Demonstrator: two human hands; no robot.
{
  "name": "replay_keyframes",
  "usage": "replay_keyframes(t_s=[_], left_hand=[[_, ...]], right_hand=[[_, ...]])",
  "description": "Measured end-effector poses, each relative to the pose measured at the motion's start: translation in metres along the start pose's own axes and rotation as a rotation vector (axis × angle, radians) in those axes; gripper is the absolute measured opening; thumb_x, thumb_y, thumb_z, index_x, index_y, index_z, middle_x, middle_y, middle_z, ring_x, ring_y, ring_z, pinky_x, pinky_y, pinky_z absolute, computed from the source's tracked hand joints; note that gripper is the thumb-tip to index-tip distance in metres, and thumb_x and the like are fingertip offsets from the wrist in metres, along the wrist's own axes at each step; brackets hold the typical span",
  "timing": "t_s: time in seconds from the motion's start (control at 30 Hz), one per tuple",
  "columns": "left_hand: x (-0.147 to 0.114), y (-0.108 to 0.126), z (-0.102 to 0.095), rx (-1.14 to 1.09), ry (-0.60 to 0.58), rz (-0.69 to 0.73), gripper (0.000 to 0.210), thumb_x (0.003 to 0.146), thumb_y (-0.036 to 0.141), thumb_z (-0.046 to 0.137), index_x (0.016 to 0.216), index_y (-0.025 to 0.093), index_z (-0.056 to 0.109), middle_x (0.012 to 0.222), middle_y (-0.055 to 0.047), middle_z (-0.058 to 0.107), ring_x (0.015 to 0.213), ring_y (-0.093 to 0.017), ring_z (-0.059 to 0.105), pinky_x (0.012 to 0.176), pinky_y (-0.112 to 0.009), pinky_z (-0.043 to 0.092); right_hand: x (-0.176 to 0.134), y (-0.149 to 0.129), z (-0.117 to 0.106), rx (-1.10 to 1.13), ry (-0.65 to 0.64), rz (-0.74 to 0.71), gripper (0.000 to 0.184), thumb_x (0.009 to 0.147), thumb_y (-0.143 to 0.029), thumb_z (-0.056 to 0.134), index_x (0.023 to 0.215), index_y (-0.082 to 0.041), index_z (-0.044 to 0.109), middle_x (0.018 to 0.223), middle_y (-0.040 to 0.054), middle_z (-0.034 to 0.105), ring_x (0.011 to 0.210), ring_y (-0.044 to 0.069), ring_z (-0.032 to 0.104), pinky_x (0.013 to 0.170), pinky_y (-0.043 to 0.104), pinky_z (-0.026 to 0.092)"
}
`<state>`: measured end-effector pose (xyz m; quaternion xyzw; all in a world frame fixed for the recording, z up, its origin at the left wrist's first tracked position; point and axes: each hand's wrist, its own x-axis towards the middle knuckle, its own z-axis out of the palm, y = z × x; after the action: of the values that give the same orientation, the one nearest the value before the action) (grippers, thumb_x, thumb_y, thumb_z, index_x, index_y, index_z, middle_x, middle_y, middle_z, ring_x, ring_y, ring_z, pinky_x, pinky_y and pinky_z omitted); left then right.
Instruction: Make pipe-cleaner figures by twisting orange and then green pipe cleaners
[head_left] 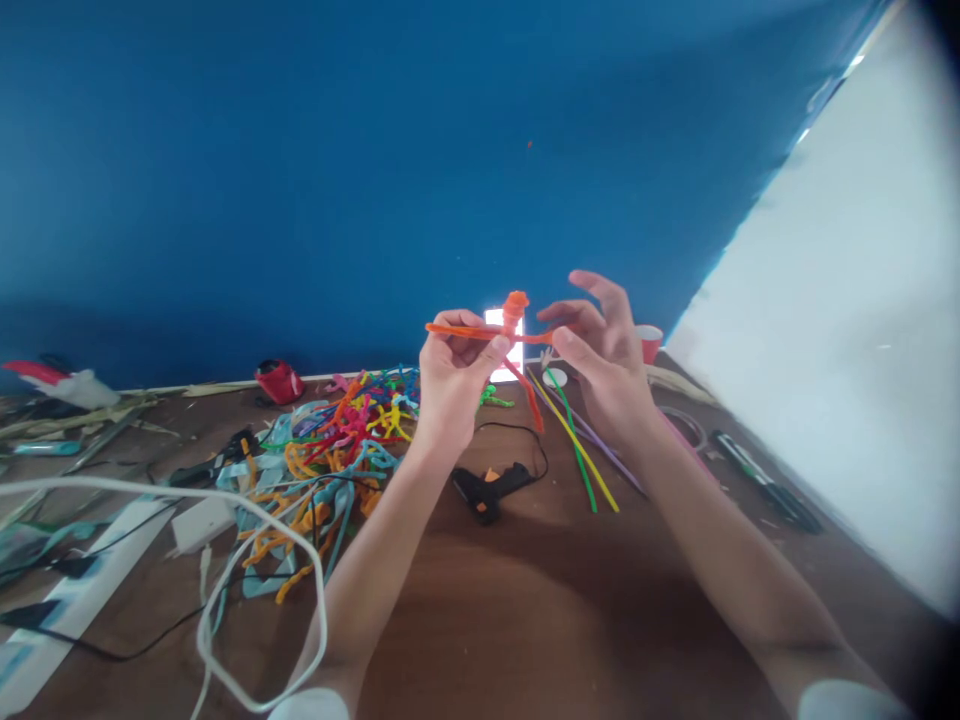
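Note:
An orange pipe cleaner figure (513,316) is held up above the table, with a coiled upper part and several loose strands. My left hand (459,375) is closed, pinching it near the middle between thumb and fingers. One strand sticks out leftward past those fingers, and another hangs down to the right. My right hand (606,350) pinches the strand on the right side between thumb and a finger, its other fingers raised. Behind the figure stands a bright phone-like screen (496,372), partly covered by my left hand and the strands.
A black glue gun (489,490) lies below my hands. Green, yellow and purple pipe cleaners (579,440) lie right of it. On the left are a colourful pipe cleaner heap (352,425), a white cable (319,600), a power strip (90,590) and a red can (279,381). Markers (765,480) lie far right.

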<state>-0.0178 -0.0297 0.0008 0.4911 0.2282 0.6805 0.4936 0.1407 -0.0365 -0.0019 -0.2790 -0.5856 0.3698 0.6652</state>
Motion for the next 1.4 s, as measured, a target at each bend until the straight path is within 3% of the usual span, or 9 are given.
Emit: replay_keyframes(t_s=[0.13,0.27,0.33,0.43,0.67,0.87,0.97,1.13,1.4], left_hand=[[-0.001,0.001,0.001,-0.028,-0.004,0.004,0.036,0.07,0.021,0.085,0.09,0.02,0.056,0.085,0.003,0.066,0.078,-0.008,0.066,0.073,-0.02,0.052],[-0.002,0.002,0.002,-0.042,0.008,-0.031,0.035,0.07,0.022,0.086,0.088,0.02,0.056,0.084,0.003,0.066,0.074,-0.007,0.064,0.068,-0.02,0.05],[-0.002,0.002,0.002,-0.038,0.002,-0.048,0.036,0.069,0.024,0.086,0.088,0.02,0.056,0.084,0.002,0.067,0.074,-0.008,0.064,0.069,-0.021,0.05],[-0.002,0.001,0.003,-0.051,0.01,-0.059,0.036,0.069,0.023,0.086,0.088,0.019,0.056,0.083,0.002,0.067,0.074,-0.008,0.065,0.07,-0.02,0.051],[-0.003,-0.002,0.005,-0.124,-0.003,-0.077,0.036,0.069,0.022,0.087,0.088,0.019,0.056,0.083,0.003,0.069,0.073,-0.007,0.066,0.069,-0.018,0.051],[-0.006,-0.007,0.007,-0.028,-0.055,-0.051,0.031,0.074,0.026,0.084,0.089,0.019,0.058,0.085,0.002,0.067,0.077,-0.009,0.065,0.072,-0.02,0.052],[-0.007,-0.011,0.005,0.014,-0.115,-0.068,0.026,0.078,0.028,0.081,0.09,0.019,0.06,0.088,0.0,0.067,0.081,-0.01,0.065,0.076,-0.023,0.053],[-0.004,-0.011,0.0,0.081,-0.149,-0.009,0.026,0.076,0.026,0.083,0.092,0.019,0.062,0.088,0.0,0.066,0.079,-0.01,0.065,0.074,-0.022,0.052],[-0.005,-0.004,0.002,0.247,-0.092,0.118,0.022,0.078,0.02,0.079,0.09,0.018,0.061,0.088,0.0,0.065,0.081,-0.01,0.066,0.072,-0.021,0.053]], right_hand=[[0.001,0.003,0.001,0.132,-0.079,0.126,0.067,0.077,-0.039,0.08,0.135,-0.039,0.049,0.099,-0.0012,0.066,0.087,0.017,0.062,0.074,0.033,0.052],[0.0,0.006,0.003,0.293,-0.131,0.289,0.036,0.075,-0.038,0.082,0.106,-0.027,0.068,0.083,-0.0022,0.065,0.07,0.012,0.057,0.066,0.027,0.048],[0.001,0.008,0.003,0.403,-0.101,0.387,0.028,0.073,-0.038,0.082,0.096,-0.025,0.071,0.076,-0.0031,0.063,0.066,0.01,0.055,0.064,0.025,0.047],[0.002,0.009,0.001,0.513,0.011,0.475,0.034,0.069,-0.038,0.084,0.099,-0.028,0.073,0.075,-0.0041,0.063,0.065,0.01,0.055,0.066,0.024,0.05],[-0.006,0.008,0.011,0.487,-0.14,0.347,0.036,0.067,-0.044,0.086,0.095,-0.027,0.071,0.08,-0.0037,0.064,0.067,0.009,0.054,0.064,0.023,0.049],[-0.006,0.005,0.017,0.233,0.033,0.16,0.025,0.066,-0.033,0.089,0.081,-0.025,0.07,0.081,-0.0028,0.064,0.075,0.012,0.06,0.073,0.028,0.052],[-0.005,0.002,0.015,0.161,0.034,0.123,0.022,0.068,-0.035,0.087,0.078,-0.024,0.071,0.08,-0.0016,0.063,0.075,0.013,0.061,0.07,0.029,0.053],[-0.003,0.003,0.012,0.152,0.018,0.152,0.023,0.068,-0.034,0.087,0.079,-0.023,0.07,0.078,-0.0021,0.064,0.07,0.012,0.061,0.067,0.028,0.052],[-0.002,0.014,0.014,0.422,-0.008,0.422,0.025,0.068,-0.034,0.087,0.079,-0.023,0.067,0.075,-0.005,0.062,0.066,0.009,0.056,0.056,0.022,0.043]])
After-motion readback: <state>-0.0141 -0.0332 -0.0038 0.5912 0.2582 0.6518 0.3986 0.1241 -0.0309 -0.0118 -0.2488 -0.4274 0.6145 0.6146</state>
